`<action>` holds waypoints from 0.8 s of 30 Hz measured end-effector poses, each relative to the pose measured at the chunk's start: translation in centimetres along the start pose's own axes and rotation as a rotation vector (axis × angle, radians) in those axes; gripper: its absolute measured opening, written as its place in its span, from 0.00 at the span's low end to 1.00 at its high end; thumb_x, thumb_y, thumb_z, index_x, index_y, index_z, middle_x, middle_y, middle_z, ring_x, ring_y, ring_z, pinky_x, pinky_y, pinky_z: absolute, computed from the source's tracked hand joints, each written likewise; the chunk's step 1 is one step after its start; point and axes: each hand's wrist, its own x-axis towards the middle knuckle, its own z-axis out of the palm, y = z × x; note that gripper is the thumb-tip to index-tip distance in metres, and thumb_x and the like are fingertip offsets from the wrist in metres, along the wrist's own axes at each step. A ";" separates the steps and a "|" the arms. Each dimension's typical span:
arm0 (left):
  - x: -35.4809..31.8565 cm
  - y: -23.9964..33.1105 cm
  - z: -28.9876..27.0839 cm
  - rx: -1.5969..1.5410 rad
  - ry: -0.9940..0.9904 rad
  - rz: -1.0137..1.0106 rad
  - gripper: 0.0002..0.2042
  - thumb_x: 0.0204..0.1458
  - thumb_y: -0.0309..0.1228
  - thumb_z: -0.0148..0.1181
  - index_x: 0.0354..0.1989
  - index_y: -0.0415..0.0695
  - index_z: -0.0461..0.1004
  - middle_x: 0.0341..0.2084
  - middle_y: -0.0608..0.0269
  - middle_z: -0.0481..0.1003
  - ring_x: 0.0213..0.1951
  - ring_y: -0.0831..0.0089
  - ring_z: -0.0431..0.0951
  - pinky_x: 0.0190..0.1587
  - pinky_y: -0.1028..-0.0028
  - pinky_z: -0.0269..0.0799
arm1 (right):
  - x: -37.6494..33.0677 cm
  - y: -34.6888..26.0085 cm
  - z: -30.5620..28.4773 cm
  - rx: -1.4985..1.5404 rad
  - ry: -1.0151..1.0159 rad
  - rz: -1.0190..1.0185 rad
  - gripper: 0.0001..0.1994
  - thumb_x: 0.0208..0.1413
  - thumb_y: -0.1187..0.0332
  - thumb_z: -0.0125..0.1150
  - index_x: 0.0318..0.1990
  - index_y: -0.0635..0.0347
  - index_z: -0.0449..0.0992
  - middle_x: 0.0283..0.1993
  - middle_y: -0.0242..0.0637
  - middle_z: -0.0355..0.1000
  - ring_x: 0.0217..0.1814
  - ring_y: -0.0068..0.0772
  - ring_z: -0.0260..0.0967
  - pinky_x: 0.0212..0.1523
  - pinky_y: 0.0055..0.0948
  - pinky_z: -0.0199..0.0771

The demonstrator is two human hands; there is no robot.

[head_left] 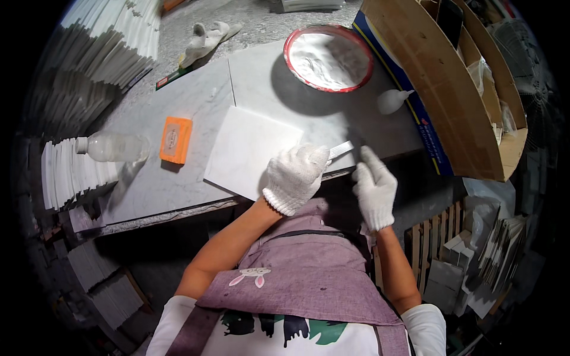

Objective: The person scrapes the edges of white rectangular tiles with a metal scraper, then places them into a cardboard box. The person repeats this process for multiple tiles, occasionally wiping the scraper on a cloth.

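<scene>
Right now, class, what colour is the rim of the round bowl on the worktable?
Red: the bowl's rim rings a white inside, shown best in the head view.
</scene>
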 end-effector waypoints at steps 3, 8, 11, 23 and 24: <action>0.1 0.0 0.2 0.012 -0.001 0.000 0.07 0.43 0.30 0.63 0.32 0.47 0.75 0.25 0.62 0.74 0.25 0.62 0.75 0.25 0.66 0.70 | -0.2 0.0 0.0 -0.039 0.001 -0.033 0.19 0.59 0.75 0.51 0.58 0.65 0.68 0.33 0.29 0.72 0.25 0.12 0.62 0.25 0.15 0.66; 0.3 0.0 -0.4 -0.125 0.102 -0.107 0.07 0.42 0.28 0.65 0.31 0.46 0.76 0.25 0.61 0.75 0.26 0.65 0.77 0.26 0.68 0.73 | -2.4 -1.5 1.3 -0.042 -0.141 -0.073 0.18 0.58 0.76 0.53 0.56 0.66 0.69 0.35 0.32 0.73 0.31 0.14 0.66 0.30 0.15 0.68; 0.4 -0.3 -1.5 -0.280 0.226 -0.341 0.05 0.45 0.23 0.65 0.31 0.44 0.77 0.26 0.60 0.77 0.26 0.73 0.79 0.26 0.72 0.75 | -2.0 -2.2 0.3 0.176 -0.047 0.063 0.21 0.59 0.75 0.53 0.60 0.65 0.65 0.31 0.31 0.71 0.26 0.13 0.62 0.23 0.13 0.63; 1.3 -1.6 -2.6 -0.166 0.353 0.106 0.12 0.40 0.22 0.63 0.37 0.44 0.75 0.21 0.61 0.75 0.18 0.66 0.74 0.20 0.70 0.70 | -2.3 -5.4 1.1 0.379 -0.083 0.022 0.30 0.59 0.76 0.48 0.68 0.61 0.49 0.28 0.29 0.64 0.25 0.14 0.59 0.20 0.12 0.60; 1.2 -1.6 -3.1 -0.202 0.312 0.088 0.13 0.40 0.24 0.64 0.37 0.46 0.76 0.22 0.61 0.75 0.20 0.65 0.75 0.21 0.69 0.70 | -2.0 -5.1 0.9 0.380 -0.090 0.019 0.29 0.59 0.76 0.48 0.69 0.61 0.48 0.28 0.29 0.64 0.25 0.14 0.59 0.20 0.12 0.60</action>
